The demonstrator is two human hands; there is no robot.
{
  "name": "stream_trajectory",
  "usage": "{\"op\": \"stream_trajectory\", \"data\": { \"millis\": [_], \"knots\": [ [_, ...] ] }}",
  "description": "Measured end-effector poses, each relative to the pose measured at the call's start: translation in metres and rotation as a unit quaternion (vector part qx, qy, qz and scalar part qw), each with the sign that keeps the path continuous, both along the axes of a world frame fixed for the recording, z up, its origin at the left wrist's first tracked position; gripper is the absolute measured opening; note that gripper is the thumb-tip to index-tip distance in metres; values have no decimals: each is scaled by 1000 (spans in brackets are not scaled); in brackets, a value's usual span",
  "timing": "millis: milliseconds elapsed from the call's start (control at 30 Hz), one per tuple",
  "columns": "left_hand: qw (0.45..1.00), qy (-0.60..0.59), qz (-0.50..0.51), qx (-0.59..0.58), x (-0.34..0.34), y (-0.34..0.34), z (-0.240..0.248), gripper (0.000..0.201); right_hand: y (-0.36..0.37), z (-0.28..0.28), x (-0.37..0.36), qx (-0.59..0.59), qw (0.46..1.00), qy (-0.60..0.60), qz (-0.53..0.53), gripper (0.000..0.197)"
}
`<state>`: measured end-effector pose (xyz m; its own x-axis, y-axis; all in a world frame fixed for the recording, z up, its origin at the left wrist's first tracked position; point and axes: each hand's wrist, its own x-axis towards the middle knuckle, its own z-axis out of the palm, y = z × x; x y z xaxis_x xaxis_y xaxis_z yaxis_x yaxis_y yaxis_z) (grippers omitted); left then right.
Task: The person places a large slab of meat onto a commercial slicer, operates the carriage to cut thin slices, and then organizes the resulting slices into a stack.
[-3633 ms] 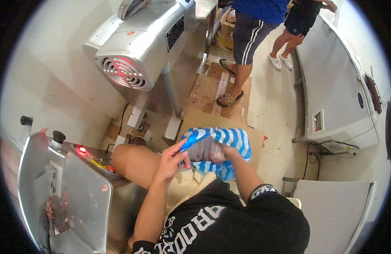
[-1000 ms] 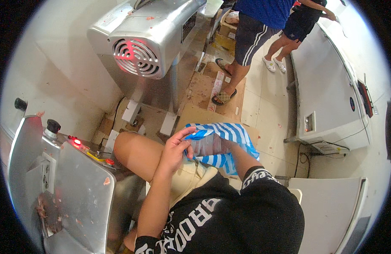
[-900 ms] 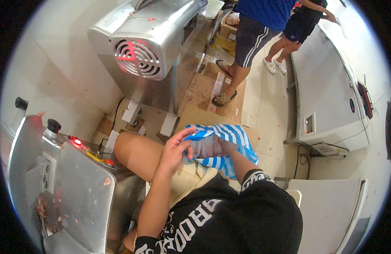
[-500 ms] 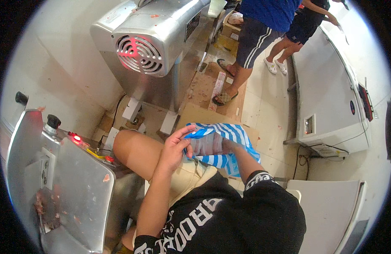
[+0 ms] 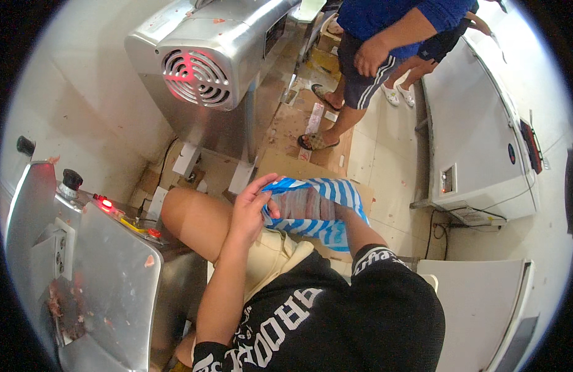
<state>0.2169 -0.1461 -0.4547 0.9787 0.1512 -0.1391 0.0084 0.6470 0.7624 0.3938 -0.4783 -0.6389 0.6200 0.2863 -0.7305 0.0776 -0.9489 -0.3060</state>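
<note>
A blue-and-white striped plastic bag (image 5: pixel 333 232) lies over my lap with its mouth toward my left. Pale pinkish-brown strips, apparently sliced meat (image 5: pixel 302 203), show in its opening. My left hand (image 5: pixel 252 208) is closed on the bag's left rim, pinching the plastic between thumb and fingers. From the right, my right forearm (image 5: pixel 362 234) reaches into the bag. The right hand itself is hidden by the plastic and the contents, so its fingers cannot be seen.
A steel machine with a round vent (image 5: pixel 196 79) stands ahead left. A steel slicer-like machine (image 5: pixel 112 285) with meat scraps is beside my left leg. A person in blue (image 5: pixel 385 37) and another person stand ahead. A white chest freezer (image 5: pixel 469 118) lines the right, with cables below.
The bag's mouth gapes wider, showing more of the strips. My right arm remains inside it. The nearer person has turned, and that person's hand now shows beside the shorts.
</note>
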Motion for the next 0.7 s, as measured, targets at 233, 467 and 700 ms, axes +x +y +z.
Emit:
{"op": "stream_trajectory", "data": {
  "millis": [233, 467, 700],
  "knots": [
    [1000, 17, -6, 3, -2, 0, 0, 40, 26, -21, -9, -53, 996, -72, 0, 69],
    [999, 23, -28, 12, 0, -5, 8, 39, 51, -31, -10, -62, 992, -110, -30, 69],
    [999, 26, -39, 16, 9, -9, 10, 38, 48, -27, 1, -42, 994, -99, -23, 70]
  ]
}}
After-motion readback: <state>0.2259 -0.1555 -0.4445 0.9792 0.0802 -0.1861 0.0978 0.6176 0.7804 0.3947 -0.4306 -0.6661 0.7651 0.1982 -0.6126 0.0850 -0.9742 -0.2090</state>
